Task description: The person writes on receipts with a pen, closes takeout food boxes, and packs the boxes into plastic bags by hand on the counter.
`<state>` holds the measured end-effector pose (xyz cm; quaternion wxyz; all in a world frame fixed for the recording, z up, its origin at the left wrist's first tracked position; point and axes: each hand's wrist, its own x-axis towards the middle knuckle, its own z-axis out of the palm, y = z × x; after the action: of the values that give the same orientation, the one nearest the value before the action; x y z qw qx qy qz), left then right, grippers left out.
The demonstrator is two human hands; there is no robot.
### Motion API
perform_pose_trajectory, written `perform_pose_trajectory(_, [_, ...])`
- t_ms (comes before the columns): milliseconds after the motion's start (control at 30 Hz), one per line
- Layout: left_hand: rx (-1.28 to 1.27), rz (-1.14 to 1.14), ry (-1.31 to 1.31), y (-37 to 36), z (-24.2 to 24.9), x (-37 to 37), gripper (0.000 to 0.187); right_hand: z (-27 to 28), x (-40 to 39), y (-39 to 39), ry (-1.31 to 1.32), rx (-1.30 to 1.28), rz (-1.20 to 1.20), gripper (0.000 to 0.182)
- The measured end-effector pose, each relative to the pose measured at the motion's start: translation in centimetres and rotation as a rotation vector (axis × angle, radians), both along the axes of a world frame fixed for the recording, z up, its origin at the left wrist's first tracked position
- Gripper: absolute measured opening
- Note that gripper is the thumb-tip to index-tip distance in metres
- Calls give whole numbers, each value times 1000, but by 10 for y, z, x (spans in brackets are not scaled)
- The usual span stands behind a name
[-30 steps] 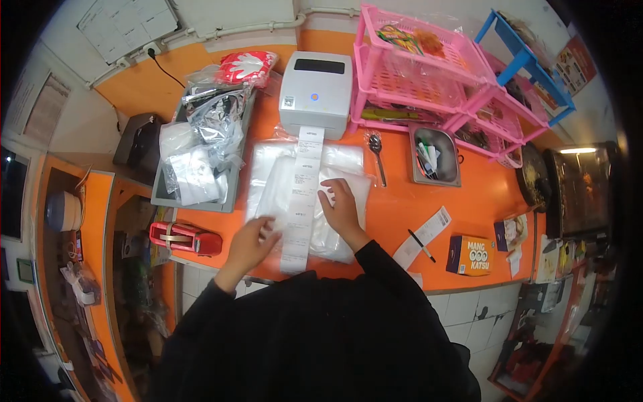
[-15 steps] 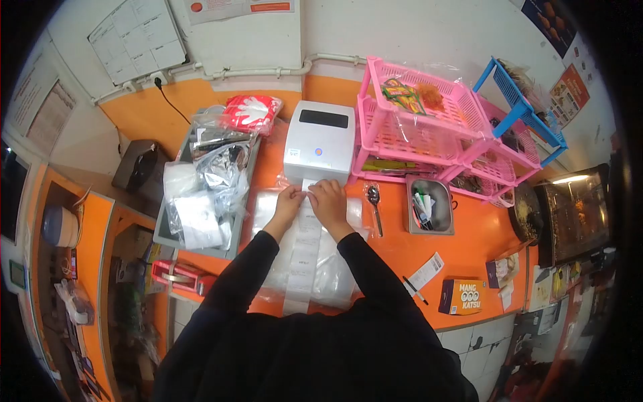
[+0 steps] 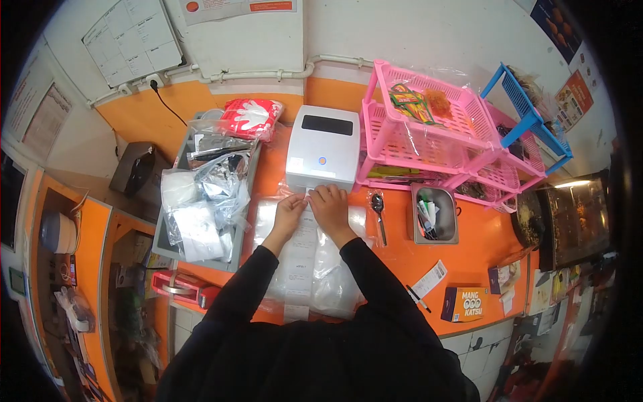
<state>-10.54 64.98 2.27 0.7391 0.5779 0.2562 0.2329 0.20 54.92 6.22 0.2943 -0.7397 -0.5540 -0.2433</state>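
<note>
Our two bare hands are together at the printer's front; the left hand [image 3: 288, 218] and the right hand [image 3: 329, 208] meet at the fingertips, pinching the printed paper strip [image 3: 301, 254] just below the white label printer [image 3: 323, 157], which sits at 12 o'clock from them; how firm that pinch is, we cannot tell, since our fingers cover much of the paper there. The strip runs towards 6 o'clock, over the clear plastic bags [image 3: 338, 285], its near end close by our black clothing [image 3: 301, 362]; the grey crate [image 3: 175, 254] lies at 9 o'clock, the red tape dispenser [image 3: 184, 289] at 8, the wrapped spoon [image 3: 379, 211] at 3, and the boxed item [image 3: 463, 303] at 4.

If our two hands pulled unevenly, the paper could rip crooked and spoil the print; a hard tug straight towards 6 o'clock could drag extra paper from the printer or shift the machine itself; the bags look slick, so leaning on them might make them slide and carry the strip along; and, with the near end so close to our clothing, a step or lean could crease or snag it.
</note>
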Motion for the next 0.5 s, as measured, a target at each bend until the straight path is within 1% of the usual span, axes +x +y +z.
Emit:
perform_pose_trajectory(33, [70,22,24,0,1,1,20,-1,1,1,-11,-8,7,12])
perform_pose_trajectory(200, [149,54,56,-5,-2,-4,24,-8,5,3,-52,-28,13,8])
perform_pose_trajectory(300, [188,64,66,-5,-16,-5,28,-9,4,5,95,131,-50,8])
perform_pose_trajectory(367, [237,73,89,-5,-30,-7,30,-12,4,4,136,200,-74,7])
perform_pose_trajectory(433, [313,93,130,-6,-25,-6,29,-7,7,1,154,279,-95,7])
perform_pose_trajectory(467, [375,119,217,-7,-23,-7,28,-5,9,-4,155,319,-104,6])
perform_pose_trajectory(500, [436,145,304,-15,2,-12,27,-1,9,-9,156,357,-114,6])
